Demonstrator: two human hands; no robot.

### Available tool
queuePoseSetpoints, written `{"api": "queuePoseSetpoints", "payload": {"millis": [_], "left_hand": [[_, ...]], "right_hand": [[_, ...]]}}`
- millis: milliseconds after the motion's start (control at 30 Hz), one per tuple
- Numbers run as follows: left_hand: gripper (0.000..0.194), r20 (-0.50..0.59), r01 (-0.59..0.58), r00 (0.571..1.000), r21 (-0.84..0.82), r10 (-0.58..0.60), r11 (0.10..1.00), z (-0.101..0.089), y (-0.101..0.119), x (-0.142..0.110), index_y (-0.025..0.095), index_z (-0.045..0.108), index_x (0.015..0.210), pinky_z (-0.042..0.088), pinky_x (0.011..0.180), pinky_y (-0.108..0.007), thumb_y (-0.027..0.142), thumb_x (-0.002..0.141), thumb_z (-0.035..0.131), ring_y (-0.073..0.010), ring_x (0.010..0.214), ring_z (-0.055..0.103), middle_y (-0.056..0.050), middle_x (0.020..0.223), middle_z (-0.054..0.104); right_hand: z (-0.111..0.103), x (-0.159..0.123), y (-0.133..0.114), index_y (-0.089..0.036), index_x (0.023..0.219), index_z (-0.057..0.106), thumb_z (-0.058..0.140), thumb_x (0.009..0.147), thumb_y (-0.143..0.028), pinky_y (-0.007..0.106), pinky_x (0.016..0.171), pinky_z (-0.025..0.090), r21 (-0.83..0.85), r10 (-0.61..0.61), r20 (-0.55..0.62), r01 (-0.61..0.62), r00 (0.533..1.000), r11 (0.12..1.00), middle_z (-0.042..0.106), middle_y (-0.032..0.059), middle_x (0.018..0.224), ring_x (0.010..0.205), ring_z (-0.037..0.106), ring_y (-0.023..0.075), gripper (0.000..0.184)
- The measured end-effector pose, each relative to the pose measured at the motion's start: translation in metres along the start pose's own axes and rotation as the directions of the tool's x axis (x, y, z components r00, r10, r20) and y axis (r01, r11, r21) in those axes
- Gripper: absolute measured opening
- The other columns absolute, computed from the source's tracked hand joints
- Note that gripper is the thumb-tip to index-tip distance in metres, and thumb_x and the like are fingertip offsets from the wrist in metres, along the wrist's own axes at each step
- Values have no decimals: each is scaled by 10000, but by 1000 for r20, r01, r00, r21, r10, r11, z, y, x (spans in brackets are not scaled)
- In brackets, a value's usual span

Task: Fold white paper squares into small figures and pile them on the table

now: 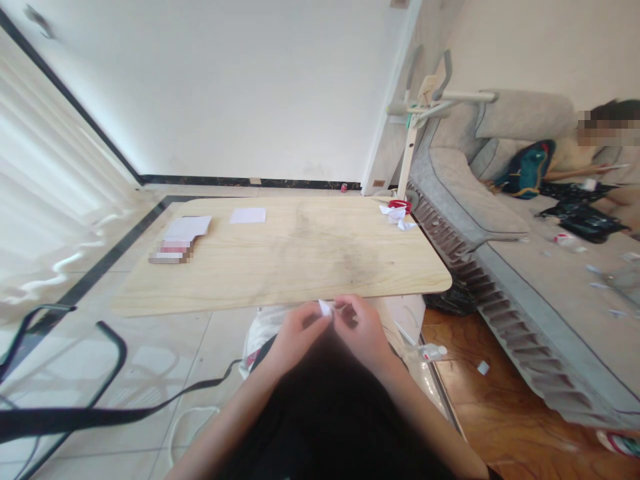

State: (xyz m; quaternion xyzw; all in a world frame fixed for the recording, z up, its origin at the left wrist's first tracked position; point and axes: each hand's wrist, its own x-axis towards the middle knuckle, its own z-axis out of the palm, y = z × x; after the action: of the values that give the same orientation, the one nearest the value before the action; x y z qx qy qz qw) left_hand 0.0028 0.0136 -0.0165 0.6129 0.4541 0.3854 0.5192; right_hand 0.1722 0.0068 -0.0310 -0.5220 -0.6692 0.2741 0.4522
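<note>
At the lower centre of the frame, your left hand (303, 333) and right hand (361, 331) pinch the small folded paper (325, 309), which may crease wrongly if squeezed unevenly.

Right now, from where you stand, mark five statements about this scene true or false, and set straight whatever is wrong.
1. The bare left hand and bare right hand hold a small folded piece of white paper. True.
2. Folded white paper shapes lie near the far right corner of the pale wooden table. True.
3. The flat white paper rectangle lies at the table's right end. False: it lies towards the far left.
4. The clear plastic bottle with a white cap is on the table. False: it is off the table, near the right forearm.
5. Another person is on the grey cushioned sofa. True.
</note>
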Motion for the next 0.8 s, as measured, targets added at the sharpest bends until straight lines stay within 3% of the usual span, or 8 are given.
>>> {"api": "queuePoseSetpoints", "payload": {"millis": [100,300,667,800], "left_hand": [[161,-14,11,1000,14,-10,1000,0,0,0,209,754,904,459,887,-315,304,841,641,-246,957,660,-39,963,757],[168,-8,32,999,18,-32,999,-1,3,-2,212,754,908,469,892,-328,311,842,636,-255,958,664,-41,958,761],[186,-20,29,999,24,-29,999,2,7,-2,212,758,927,469,883,-325,323,840,637,-248,957,659,-32,965,761],[163,-35,99,994,-108,-103,989,-2,10,-2,185,750,846,476,754,-299,312,821,651,-209,773,631,-32,778,722]], "right_hand": [[-2,1,0,-224,958,649,579,806,-129,314,684,507,-60,-81,59,85,995,995,684,36,841,714,629,184,192],[-4,0,2,-230,982,655,585,829,-149,335,721,530,-28,-62,98,65,993,997,723,44,873,774,674,204,187],[-2,-2,-6,-229,984,667,569,797,-107,333,709,517,-138,-28,61,36,998,990,729,46,868,746,668,207,244],[-8,-1,-11,-227,1008,646,599,804,-145,337,722,529,-58,-52,-11,51,999,997,696,44,854,752,650,204,225]]}}
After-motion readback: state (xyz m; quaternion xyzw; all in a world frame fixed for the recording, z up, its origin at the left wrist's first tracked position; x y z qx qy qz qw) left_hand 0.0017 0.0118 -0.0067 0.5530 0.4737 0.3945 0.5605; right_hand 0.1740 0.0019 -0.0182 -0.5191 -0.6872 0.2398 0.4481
